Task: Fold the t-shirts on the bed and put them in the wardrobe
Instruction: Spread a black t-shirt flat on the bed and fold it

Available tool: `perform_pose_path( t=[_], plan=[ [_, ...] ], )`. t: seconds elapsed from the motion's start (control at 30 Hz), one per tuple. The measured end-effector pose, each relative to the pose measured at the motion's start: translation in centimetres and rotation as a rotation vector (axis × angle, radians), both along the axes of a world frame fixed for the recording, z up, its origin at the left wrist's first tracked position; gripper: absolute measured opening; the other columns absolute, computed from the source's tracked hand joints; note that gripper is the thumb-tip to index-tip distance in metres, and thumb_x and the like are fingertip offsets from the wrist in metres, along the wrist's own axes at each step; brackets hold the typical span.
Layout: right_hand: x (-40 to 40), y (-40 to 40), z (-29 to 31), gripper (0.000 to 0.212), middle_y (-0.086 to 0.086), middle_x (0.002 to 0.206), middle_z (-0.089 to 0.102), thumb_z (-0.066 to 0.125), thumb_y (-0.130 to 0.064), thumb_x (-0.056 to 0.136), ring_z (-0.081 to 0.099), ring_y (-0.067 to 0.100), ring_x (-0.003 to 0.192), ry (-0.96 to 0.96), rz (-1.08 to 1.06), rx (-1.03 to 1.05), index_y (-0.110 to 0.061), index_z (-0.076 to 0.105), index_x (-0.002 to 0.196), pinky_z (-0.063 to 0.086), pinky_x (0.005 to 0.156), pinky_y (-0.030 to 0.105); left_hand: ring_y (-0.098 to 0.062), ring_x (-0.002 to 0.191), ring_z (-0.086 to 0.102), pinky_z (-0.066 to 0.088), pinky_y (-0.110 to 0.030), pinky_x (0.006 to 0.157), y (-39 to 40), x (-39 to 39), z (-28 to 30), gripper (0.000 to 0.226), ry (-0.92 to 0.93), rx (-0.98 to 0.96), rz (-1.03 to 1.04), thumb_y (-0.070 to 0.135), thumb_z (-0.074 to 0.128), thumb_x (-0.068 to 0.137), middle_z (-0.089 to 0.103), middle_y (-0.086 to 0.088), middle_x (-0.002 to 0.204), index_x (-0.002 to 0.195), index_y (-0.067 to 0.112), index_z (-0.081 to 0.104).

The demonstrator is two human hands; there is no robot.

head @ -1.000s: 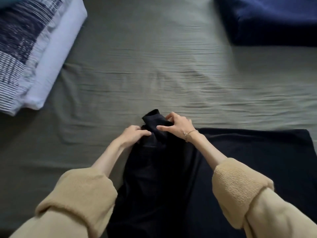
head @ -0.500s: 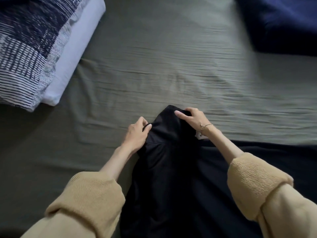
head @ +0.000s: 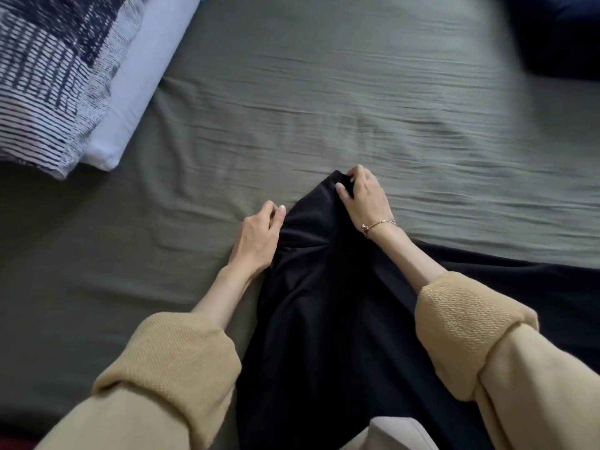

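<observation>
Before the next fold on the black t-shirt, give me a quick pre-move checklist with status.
1. Right hand grips the far tip of the black t-shirt: ok.
2. Left hand has hold of the shirt's left edge: ok, thumb and fingertip pinch at the edge.
3. Shirt lies flat for folding: not ok, it is bunched between the hands.
4. Green bed sheet beyond the shirt offers room to spread: ok.
5. Patterned pillow and dark blue fabric lie apart from the shirt: ok.
6. Whole shirt in view: cannot tell, its near end is cut off by the frame.
</observation>
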State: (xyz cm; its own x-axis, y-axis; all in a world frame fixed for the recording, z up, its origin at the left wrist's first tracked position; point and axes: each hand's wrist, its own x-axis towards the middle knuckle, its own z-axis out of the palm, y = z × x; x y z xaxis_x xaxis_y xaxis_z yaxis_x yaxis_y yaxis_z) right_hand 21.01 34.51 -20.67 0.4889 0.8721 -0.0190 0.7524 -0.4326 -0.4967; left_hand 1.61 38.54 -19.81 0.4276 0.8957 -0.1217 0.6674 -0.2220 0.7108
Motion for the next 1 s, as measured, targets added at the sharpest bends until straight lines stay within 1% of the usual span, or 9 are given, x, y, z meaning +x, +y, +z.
perform_pose_path(
  t=[0.13,0.23,0.33,0.47,0.57,0.63,0.7,0.87,1.0],
  plan=[
    [-2.3,-1.8,0.7,0.036,0.005,0.127,0.046,0.051,-0.033,0.09,0.039,0.024,0.12,-0.253,-0.052,0.055,-0.016,0.049,0.121,0.023,0.101,0.038,-0.017,0.063,0.046,0.033,-0.023,0.059,-0.9,-1.8,1.0,0.044,-0.033,-0.21,0.061,0.042,0.047,0.096,0.053,-0.008,0.065,0.07,0.007,0.05],
    [-5.6,-4.4,1.5,0.024,0.007,0.105,0.055,0.059,-0.021,0.078,0.05,0.026,0.098,-0.279,0.003,0.204,-0.013,0.056,0.101,0.036,0.083,0.039,-0.013,0.06,0.051,0.039,-0.024,0.063,-1.4,-3.3,1.8,0.042,-0.006,-0.446,-0.013,0.054,0.066,0.077,0.057,0.002,0.064,0.067,0.013,0.058],
    [-9.4,-7.4,2.6,0.012,0.001,0.076,0.054,0.062,-0.011,0.074,0.052,0.022,0.073,-0.052,0.235,0.253,-0.011,0.054,0.083,0.043,0.064,0.034,-0.015,0.084,0.063,0.047,-0.03,0.088,-2.3,-4.9,1.8,0.05,-0.017,-0.656,-0.112,0.052,0.077,0.045,0.07,0.004,0.084,0.082,0.019,0.069],
    [-12.1,-9.3,3.6,0.015,-0.008,0.079,0.049,0.055,-0.009,0.08,0.051,0.018,0.077,0.115,0.481,0.021,-0.01,0.053,0.095,0.042,0.067,0.032,-0.021,0.111,0.058,0.027,-0.046,0.111,-2.7,-6.8,-0.4,0.058,0.104,-0.636,-0.144,0.07,0.069,0.04,0.071,0.008,0.094,0.08,0.029,0.073],
    [-12.3,-9.0,4.2,0.029,0.001,0.1,0.057,0.055,-0.004,0.077,0.054,0.023,0.093,0.01,0.468,0.052,-0.008,0.053,0.106,0.042,0.075,0.033,-0.014,0.082,0.052,0.04,-0.027,0.086,-4.8,-7.3,3.3,0.019,-0.045,-0.73,-0.103,0.037,0.055,0.082,0.058,0.002,0.081,0.072,0.022,0.062],
    [-12.3,-8.4,4.5,0.047,0.002,0.131,0.048,0.056,-0.005,0.075,0.045,0.022,0.115,-0.139,0.558,-0.008,-0.011,0.05,0.121,0.041,0.088,0.036,-0.011,0.068,0.048,0.04,-0.022,0.068,-5.4,-8.0,3.9,0.007,-0.133,-0.692,-0.028,0.01,0.05,0.088,0.052,0.001,0.074,0.083,0.013,0.054],
    [-12.5,-7.5,5.1,0.061,-0.006,0.15,0.03,0.055,-0.007,0.077,0.028,0.015,0.135,-0.191,0.674,-0.139,-0.018,0.041,0.135,0.028,0.105,0.039,-0.014,0.061,0.051,0.042,-0.024,0.059,-6.4,-9.5,4.0,0.006,-0.058,-0.609,0.141,0.011,0.054,0.087,0.055,-0.001,0.071,0.091,0.008,0.051],
    [-14.3,-5.2,5.7,0.057,-0.001,0.134,0.046,0.059,-0.024,0.082,0.03,0.017,0.132,-0.436,0.902,-0.444,-0.021,0.041,0.135,0.006,0.114,0.047,-0.017,0.066,0.065,0.052,-0.028,0.068,-11.6,-13.2,5.1,0.035,0.327,-0.925,-0.074,0.034,0.069,0.082,0.068,-0.01,0.08,0.094,0.002,0.06],
    [-15.7,-4.4,6.2,0.04,-0.001,0.113,0.059,0.062,-0.03,0.079,0.041,0.016,0.12,-0.59,0.997,-0.569,-0.02,0.052,0.117,0.01,0.111,0.051,-0.01,0.058,0.06,0.046,-0.02,0.053,-12.9,-13.4,4.4,0.035,0.387,-0.809,-0.072,0.037,0.08,0.072,0.063,0.0,0.064,0.082,0.009,0.062]
  ],
)
